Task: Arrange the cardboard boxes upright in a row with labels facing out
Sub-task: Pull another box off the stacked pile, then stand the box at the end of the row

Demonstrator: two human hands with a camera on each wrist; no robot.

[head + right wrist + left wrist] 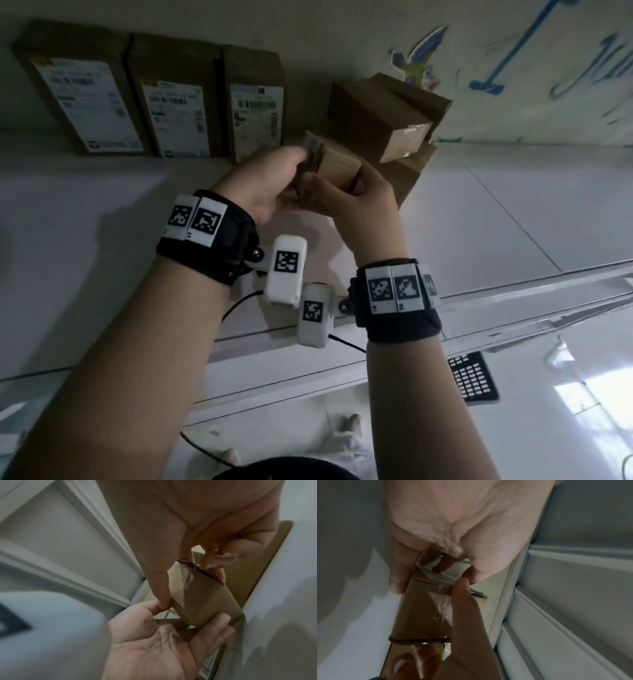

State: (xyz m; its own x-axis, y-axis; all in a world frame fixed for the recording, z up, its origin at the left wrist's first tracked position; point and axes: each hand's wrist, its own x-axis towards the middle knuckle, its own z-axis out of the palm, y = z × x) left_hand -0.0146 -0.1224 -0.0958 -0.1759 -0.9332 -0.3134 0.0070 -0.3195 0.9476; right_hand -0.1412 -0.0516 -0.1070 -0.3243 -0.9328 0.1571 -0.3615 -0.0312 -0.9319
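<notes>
Three brown cardboard boxes stand upright in a row against the back wall, white labels facing me: the left box point(85, 92), the middle box point(174, 102), the right box point(255, 106). Right of them lies a loose pile of plain boxes point(373, 113). In front of the pile, both hands hold a small cardboard box point(339, 168) above the surface. My left hand point(274, 185) grips its left end, fingers curled over the labelled side. My right hand point(356, 198) grips its right end. The wrist views show the taped box point(423, 608) point(202, 599) between thumbs and fingers.
The boxes stand on a white surface point(513, 205) whose front edge point(513, 291) runs across the middle of the head view. The wall behind point(513, 51) carries blue drawings. A dark keypad-like object point(474, 377) lies lower right, below the edge.
</notes>
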